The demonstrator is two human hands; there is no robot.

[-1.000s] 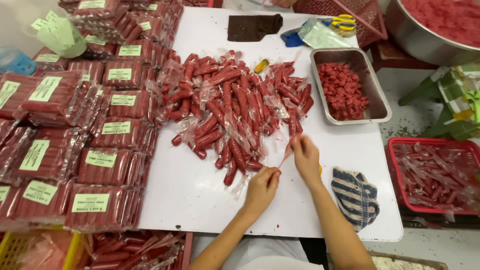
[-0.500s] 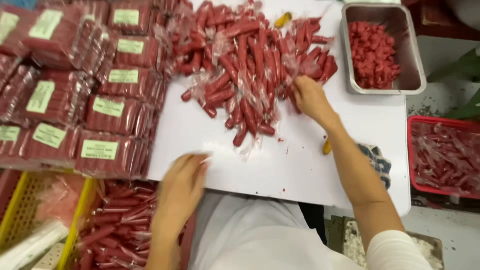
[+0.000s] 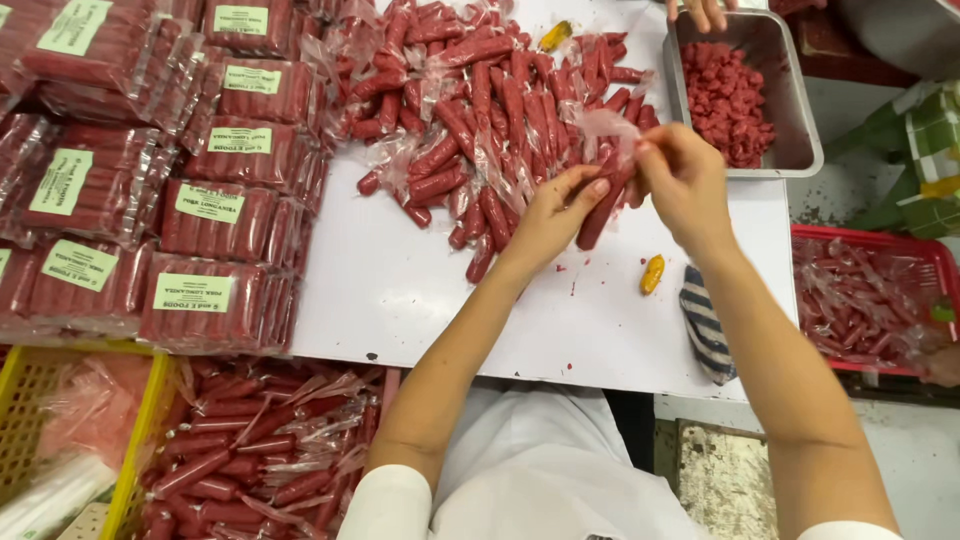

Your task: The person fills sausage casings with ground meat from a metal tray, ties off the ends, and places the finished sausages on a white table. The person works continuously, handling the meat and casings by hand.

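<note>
Work in hand: both hands are at one red sausage (image 3: pixel 603 208), held just above the white table (image 3: pixel 400 290) at the near edge of the loose sausage pile (image 3: pixel 490 110).
Left hand (image 3: pixel 553 215): fingers closed around the lower part of the sausage.
Right hand (image 3: pixel 685 178): fingers pinched on the clear plastic wrapper (image 3: pixel 608 125) at the sausage's upper end, pulling it up and away from the meat.
Look of the sausage: short, deep red, smooth, tilted; its wrapper is thin, crinkled and see-through, loose at the top.
Done so far, as I judge it: the metal tray (image 3: pixel 790 90) right of the pile holds a heap of red meat pieces (image 3: pixel 728 100), and the red basket (image 3: pixel 940 270) further right holds many empty-looking wrappers, so a fair share seems stripped.
Left to do: the pile is large, most sausages in it wrapped, so plenty remains.
Left of the pile: stacks of labelled sealed packs (image 3: pixel 210 215).
Below those packs: a yellow crate (image 3: pixel 135 440) with more wrapped sausages.
Near the pile's near edge: a small yellow object (image 3: pixel 652 273) and a striped cloth (image 3: pixel 708 330).
Far edge: another person's fingers (image 3: pixel 705 12) at the tray rim.
</note>
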